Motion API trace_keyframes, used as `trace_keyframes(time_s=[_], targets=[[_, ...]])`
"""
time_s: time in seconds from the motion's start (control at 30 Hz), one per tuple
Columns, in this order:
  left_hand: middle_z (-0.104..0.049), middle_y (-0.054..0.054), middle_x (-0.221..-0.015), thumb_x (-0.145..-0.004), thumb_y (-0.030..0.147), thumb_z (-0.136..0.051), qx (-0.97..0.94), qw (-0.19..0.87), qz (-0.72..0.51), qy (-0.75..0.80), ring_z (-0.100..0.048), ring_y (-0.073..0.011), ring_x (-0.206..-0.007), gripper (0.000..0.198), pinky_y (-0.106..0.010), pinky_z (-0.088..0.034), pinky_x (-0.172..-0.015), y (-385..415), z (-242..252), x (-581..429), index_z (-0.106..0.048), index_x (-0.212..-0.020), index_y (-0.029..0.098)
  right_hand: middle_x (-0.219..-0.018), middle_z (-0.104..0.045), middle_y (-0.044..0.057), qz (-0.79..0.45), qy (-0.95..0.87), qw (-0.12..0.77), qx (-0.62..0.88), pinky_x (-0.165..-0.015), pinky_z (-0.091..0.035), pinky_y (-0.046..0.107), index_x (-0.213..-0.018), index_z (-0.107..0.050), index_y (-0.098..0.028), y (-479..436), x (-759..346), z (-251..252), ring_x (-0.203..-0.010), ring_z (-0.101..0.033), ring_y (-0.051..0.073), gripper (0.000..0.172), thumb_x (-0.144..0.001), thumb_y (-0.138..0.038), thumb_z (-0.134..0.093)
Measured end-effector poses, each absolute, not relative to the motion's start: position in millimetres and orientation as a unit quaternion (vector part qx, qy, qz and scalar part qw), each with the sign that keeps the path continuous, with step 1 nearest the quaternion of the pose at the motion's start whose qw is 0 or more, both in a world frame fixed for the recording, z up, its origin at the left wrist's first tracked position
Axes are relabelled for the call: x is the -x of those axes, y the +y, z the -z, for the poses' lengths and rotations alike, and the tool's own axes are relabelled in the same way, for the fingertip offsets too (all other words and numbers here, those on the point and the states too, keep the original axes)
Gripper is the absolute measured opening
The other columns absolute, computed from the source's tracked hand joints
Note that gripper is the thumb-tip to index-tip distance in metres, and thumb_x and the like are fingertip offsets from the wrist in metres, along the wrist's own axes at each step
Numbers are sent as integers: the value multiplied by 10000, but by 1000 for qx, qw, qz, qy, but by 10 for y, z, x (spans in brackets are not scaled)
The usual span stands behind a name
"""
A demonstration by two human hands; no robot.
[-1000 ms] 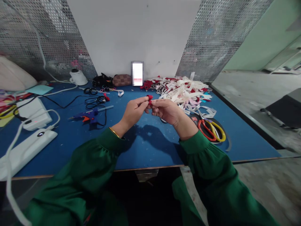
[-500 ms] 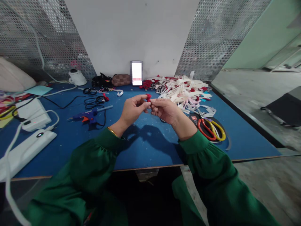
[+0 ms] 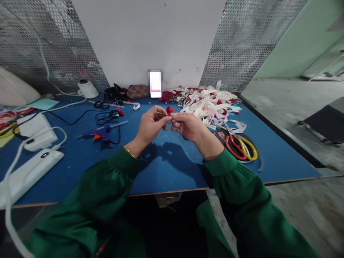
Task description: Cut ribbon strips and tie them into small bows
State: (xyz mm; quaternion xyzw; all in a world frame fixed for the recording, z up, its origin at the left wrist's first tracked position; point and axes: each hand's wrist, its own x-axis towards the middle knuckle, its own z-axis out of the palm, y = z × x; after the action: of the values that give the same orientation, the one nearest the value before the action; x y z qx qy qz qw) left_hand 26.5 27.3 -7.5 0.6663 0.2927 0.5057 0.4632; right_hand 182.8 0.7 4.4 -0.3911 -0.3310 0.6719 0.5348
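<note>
A small red ribbon (image 3: 169, 110), bunched into a loop, sticks up between my two hands above the middle of the table. My left hand (image 3: 152, 124) pinches its lower part between thumb and fingers. From the other side, the thumb and forefinger of my right hand (image 3: 189, 127) grip the same ribbon, and the fingertips of both hands meet there. The ribbon's lower end is hidden by my fingers. Both hands are held over the blue tabletop (image 3: 166, 172), where their shadows fall.
Ribbon scraps (image 3: 209, 102) are heaped at the back right, with red- and yellow-handled scissors (image 3: 240, 147) in front. Left lie a blue glue gun (image 3: 100, 133), black cable (image 3: 106, 116), white power strip (image 3: 37, 130) and power bank (image 3: 32, 175). A lit phone (image 3: 155, 84) leans against the back panel.
The red ribbon's loop now shows more fully above my fingertips, and my left forefinger has drawn back from it. Both hands stay in nearly the same place.
</note>
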Motion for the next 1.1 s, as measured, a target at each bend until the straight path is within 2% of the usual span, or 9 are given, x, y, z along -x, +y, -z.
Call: trace_keyframes(time_s=[0.33,0.43,0.6,0.67,0.77,0.93,1.1], targets=[[-683,27,-728,-908,356,-611,-756,269,-476,358,-590,-99,-502,163,-239,-456,-529,218,87,-225,-551,-859,212,-592,-669,8,-663,-323,557,383,-508,-505,155,-728,-704,-112,-14,-1804,-48,-485,-557,52,43,-733,-101,-745],[-644,33,-678,-941,345,-558,-764,310,-462,327,-598,-110,-522,159,-249,-474,-557,266,102,-229,-512,-864,214,-566,-647,0,-669,-326,553,374,-513,-508,161,-711,-699,-109,-2,-1808,-26,-487,-563,56,50,-743,-102,-737],[-599,29,-684,-959,439,-525,-699,477,-471,250,-614,-113,-526,268,-265,-515,-554,323,108,-258,-465,-835,210,-594,-665,15,-674,-327,544,379,-527,-519,175,-708,-694,-117,14,-1818,-6,-503,-576,68,71,-753,-132,-747],[-607,27,-700,-918,446,-602,-693,480,-474,255,-610,-102,-517,285,-250,-507,-538,323,109,-264,-479,-838,202,-607,-666,12,-670,-328,549,377,-528,-514,172,-718,-701,-116,17,-1818,5,-508,-574,64,62,-732,-128,-760],[-610,35,-694,-872,363,-680,-703,449,-477,275,-592,-82,-489,256,-224,-480,-509,320,120,-261,-491,-830,195,-619,-663,6,-662,-342,556,368,-516,-495,170,-721,-708,-114,23,-1813,32,-513,-565,59,71,-701,-129,-775],[-594,46,-683,-938,279,-557,-713,430,-481,276,-610,-89,-501,152,-233,-493,-527,316,122,-245,-470,-838,203,-628,-668,10,-617,-391,572,372,-511,-464,187,-697,-696,-128,34,-1796,62,-518,-541,59,166,-680,-235,-822],[-617,51,-656,-963,305,-517,-707,424,-482,296,-622,-92,-489,161,-220,-484,-519,273,77,-246,-431,-859,216,-593,-662,8,-535,-434,607,396,-526,-457,213,-680,-675,-150,31,-1772,50,-532,-554,84,201,-693,-298,-810]])
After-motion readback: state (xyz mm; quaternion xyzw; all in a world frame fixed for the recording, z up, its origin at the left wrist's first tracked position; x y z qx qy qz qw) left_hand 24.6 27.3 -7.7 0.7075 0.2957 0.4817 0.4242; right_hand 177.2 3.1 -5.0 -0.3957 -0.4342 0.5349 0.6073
